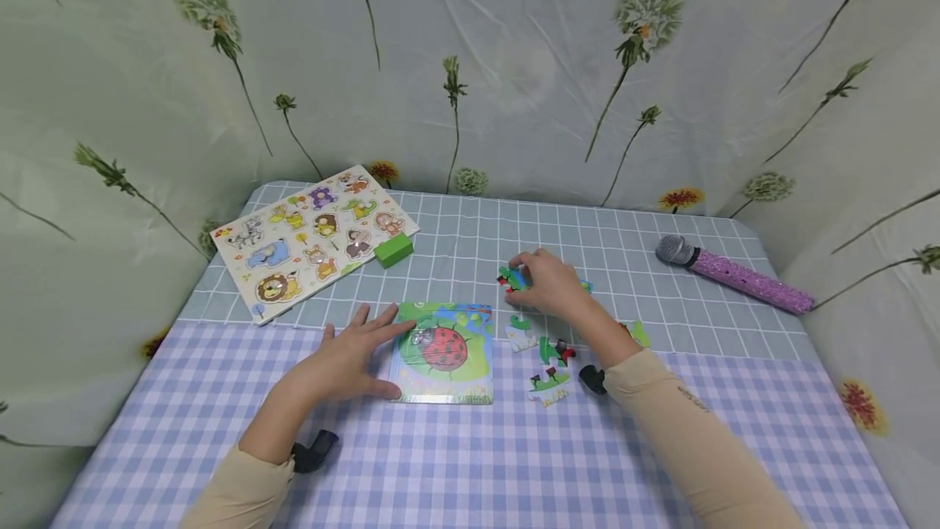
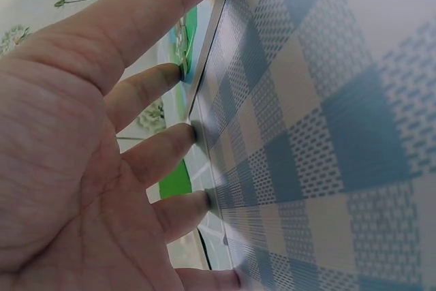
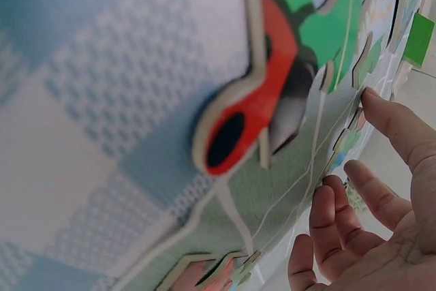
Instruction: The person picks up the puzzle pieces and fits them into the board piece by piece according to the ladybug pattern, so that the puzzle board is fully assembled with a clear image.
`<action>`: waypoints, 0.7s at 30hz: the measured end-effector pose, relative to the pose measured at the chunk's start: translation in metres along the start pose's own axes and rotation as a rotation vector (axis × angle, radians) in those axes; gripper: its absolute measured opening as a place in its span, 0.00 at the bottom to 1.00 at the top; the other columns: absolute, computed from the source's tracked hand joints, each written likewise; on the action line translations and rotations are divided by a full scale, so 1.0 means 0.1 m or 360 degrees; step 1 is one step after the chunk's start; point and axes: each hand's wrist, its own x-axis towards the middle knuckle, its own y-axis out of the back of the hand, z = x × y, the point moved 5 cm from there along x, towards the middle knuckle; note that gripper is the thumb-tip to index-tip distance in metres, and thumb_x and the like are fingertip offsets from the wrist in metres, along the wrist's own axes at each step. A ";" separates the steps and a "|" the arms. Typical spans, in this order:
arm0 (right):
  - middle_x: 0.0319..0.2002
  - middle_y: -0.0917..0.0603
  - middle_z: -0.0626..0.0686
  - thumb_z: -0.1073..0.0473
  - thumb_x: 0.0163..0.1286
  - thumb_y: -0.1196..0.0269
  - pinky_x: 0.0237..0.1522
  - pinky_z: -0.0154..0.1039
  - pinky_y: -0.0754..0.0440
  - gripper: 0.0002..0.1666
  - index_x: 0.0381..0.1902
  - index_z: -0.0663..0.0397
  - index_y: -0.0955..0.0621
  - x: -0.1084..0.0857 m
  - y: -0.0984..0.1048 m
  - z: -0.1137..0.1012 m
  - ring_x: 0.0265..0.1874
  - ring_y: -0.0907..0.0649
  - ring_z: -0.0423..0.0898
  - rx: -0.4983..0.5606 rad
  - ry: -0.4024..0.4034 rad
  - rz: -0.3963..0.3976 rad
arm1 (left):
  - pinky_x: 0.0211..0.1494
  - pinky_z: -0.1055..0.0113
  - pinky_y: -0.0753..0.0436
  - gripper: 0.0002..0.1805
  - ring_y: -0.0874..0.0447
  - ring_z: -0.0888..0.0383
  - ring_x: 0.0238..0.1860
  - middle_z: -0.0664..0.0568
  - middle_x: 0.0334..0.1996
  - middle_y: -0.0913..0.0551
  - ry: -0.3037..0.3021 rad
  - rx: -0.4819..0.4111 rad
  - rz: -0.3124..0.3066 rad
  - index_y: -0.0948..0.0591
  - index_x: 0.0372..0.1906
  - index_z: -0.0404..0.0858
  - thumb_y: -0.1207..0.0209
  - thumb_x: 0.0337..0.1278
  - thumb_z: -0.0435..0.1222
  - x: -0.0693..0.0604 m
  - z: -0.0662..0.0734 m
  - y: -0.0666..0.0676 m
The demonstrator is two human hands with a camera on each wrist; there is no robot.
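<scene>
A square ladybug puzzle board (image 1: 444, 349) lies on the cloth. The left hand (image 1: 345, 362) is spread at its left side, thumb and index finger on its edge; in the left wrist view the fingertips of the left hand (image 2: 122, 134) reach down to the surface. Farther back, the right hand (image 1: 551, 288) pinches a small green, red and blue puzzle piece (image 1: 510, 278) between thumb and index finger. In the right wrist view, the right hand (image 3: 381, 216) has its fingers bent beside that piece (image 3: 347, 142). The hand partly hides another blue piece (image 1: 586, 286) behind it.
Loose puzzle pieces (image 1: 556, 351) lie between the board and the right forearm, one green piece (image 1: 637, 333) beyond it. An animal puzzle board (image 1: 316, 239) with a green block (image 1: 394, 250) is at the back left. A purple microphone (image 1: 749, 277) lies at the right.
</scene>
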 end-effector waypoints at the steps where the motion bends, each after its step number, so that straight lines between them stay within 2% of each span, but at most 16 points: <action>1: 0.53 0.16 0.58 0.46 0.67 0.23 0.58 0.62 0.19 0.35 0.68 0.53 0.18 0.00 -0.01 0.01 0.50 0.16 0.55 0.0011 -0.0008 -0.0002 | 0.70 0.08 0.53 0.56 0.52 0.23 0.85 0.42 0.86 0.42 0.0006 0.0003 -0.0003 0.30 0.82 0.56 0.18 0.45 0.55 0.00 0.00 0.00; 15: 0.53 0.13 0.58 0.52 0.68 0.23 0.54 0.54 0.15 0.34 0.68 0.58 0.18 0.03 -0.03 0.05 0.50 0.15 0.54 0.0184 -0.0038 -0.0041 | 0.70 0.08 0.55 0.56 0.54 0.24 0.85 0.43 0.87 0.42 0.0024 -0.0010 0.0005 0.30 0.82 0.56 0.17 0.44 0.54 0.03 -0.04 -0.04; 21: 0.51 0.13 0.58 0.55 0.67 0.23 0.52 0.49 0.16 0.34 0.68 0.62 0.19 0.04 -0.02 0.06 0.47 0.17 0.52 0.0254 -0.0071 -0.0048 | 0.70 0.08 0.56 0.56 0.55 0.24 0.85 0.43 0.87 0.42 0.0021 -0.0035 0.0013 0.30 0.82 0.55 0.16 0.43 0.53 0.01 -0.02 -0.03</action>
